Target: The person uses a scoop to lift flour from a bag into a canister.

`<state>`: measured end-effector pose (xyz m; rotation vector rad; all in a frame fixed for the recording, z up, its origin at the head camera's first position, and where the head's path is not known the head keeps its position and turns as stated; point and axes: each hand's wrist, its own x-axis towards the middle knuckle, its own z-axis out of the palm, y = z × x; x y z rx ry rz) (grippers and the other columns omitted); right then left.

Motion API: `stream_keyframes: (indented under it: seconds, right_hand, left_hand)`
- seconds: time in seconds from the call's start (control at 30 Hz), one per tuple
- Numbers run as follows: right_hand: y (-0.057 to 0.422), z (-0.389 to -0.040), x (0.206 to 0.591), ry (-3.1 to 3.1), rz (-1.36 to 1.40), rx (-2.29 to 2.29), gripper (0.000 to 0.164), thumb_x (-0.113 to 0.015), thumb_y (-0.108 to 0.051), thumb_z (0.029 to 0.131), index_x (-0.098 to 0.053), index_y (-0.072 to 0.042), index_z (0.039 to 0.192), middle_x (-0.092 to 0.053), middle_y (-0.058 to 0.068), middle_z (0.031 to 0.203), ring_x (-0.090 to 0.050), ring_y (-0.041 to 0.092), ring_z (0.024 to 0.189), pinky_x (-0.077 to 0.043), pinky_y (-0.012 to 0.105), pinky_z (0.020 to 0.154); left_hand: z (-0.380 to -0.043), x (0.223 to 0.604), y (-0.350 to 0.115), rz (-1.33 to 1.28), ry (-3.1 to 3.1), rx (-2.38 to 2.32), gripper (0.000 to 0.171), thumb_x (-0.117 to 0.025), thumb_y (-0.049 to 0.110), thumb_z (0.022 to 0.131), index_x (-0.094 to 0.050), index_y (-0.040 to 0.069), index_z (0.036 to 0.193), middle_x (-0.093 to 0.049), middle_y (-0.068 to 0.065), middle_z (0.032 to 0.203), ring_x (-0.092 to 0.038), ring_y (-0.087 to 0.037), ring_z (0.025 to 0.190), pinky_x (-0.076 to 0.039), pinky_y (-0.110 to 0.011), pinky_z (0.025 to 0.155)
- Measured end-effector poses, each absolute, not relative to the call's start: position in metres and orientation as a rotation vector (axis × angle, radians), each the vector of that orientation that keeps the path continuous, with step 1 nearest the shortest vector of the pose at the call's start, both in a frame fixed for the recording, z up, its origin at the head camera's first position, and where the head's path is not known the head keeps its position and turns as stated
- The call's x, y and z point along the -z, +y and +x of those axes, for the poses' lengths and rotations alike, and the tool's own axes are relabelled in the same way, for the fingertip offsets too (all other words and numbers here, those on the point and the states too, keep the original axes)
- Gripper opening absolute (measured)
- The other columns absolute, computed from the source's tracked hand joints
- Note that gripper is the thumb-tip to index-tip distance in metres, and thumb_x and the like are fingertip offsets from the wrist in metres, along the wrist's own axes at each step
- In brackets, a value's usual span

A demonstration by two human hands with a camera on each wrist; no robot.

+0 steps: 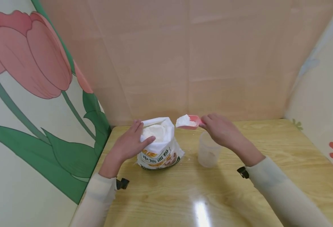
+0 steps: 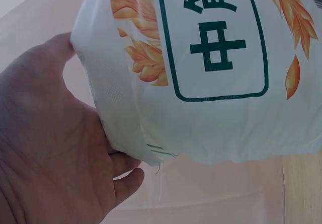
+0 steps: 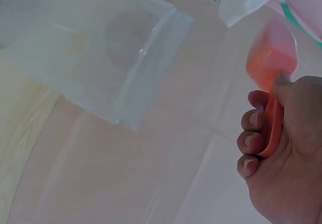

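Observation:
A white flour bag [image 1: 160, 154] with green lettering stands open-topped on the table, flour [image 1: 154, 131] showing inside. My left hand [image 1: 130, 140] holds its left rim, the thumb over the near edge; the left wrist view shows fingers curled at the bag's side. In my right hand [image 1: 220, 130] is the handle of a pink scoop [image 1: 194, 119], with a heap of white flour in its bowl. The right wrist view has fingers wrapped around that handle and the scoop's underside. Below the scoop and right hand, a translucent plastic container [image 1: 209, 153] stands upright, apart from the bag.
The wood-grain table [image 1: 160, 195] carries small white specks between bag and container. A pinkish sheet [image 1: 183, 63] covers the wall behind. A wall painted with tulips [image 1: 27, 53] closes the left side, and a pale wall [image 1: 319, 104] the right.

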<state>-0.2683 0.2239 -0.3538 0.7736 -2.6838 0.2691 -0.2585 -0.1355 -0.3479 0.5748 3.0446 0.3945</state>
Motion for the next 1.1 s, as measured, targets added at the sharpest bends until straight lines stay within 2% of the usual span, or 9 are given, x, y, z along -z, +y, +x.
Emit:
stream_keyframes:
  seconds: [0.27,0.5,0.7,1.1]
  right_hand:
    - [0.242,-0.259,0.359,-2.722,0.737,-0.356,0.018,-0.056,-0.021,0.105,-0.056,-0.008,0.094,-0.053,0.004,0.083,-0.051,0.025,0.08,-0.042,0.04,0.073]
    - [0.263,-0.247,0.37,-2.752,0.705,-0.368,0.018,-0.055,-0.023,0.106,-0.056,-0.01,0.094,-0.052,0.001,0.082,-0.048,0.021,0.077,-0.041,0.038,0.069]
    - [0.276,-0.242,0.378,-2.737,0.704,-0.319,0.016,-0.059,-0.022,0.104,-0.06,-0.007,0.098,-0.058,0.004,0.087,-0.054,0.024,0.08,-0.047,0.043,0.069]
    - [0.301,-0.236,0.391,-2.686,0.746,-0.241,0.012,-0.064,-0.018,0.1,-0.061,-0.008,0.094,-0.054,-0.001,0.077,-0.052,0.02,0.071,-0.045,0.041,0.065]
  left_hand:
    - [-0.256,0.347,-0.137,0.58,3.04,-0.392,0.105,-0.03,0.079,0.095,-0.018,-0.003,0.16,-0.01,-0.018,0.169,-0.005,-0.03,0.157,-0.024,-0.052,0.122]
    - [-0.256,0.349,-0.137,0.579,3.033,-0.396,0.104,-0.029,0.079,0.095,-0.017,-0.001,0.16,-0.01,-0.017,0.169,-0.006,-0.029,0.157,-0.023,-0.05,0.122]
    - [-0.257,0.348,-0.137,0.566,3.039,-0.397,0.104,-0.028,0.08,0.095,-0.017,0.0,0.16,-0.009,-0.016,0.169,-0.005,-0.028,0.157,-0.023,-0.05,0.122]
    - [-0.258,0.348,-0.136,0.576,3.033,-0.398,0.105,-0.028,0.08,0.095,-0.016,-0.001,0.16,-0.009,-0.017,0.169,-0.004,-0.027,0.157,-0.022,-0.049,0.123]
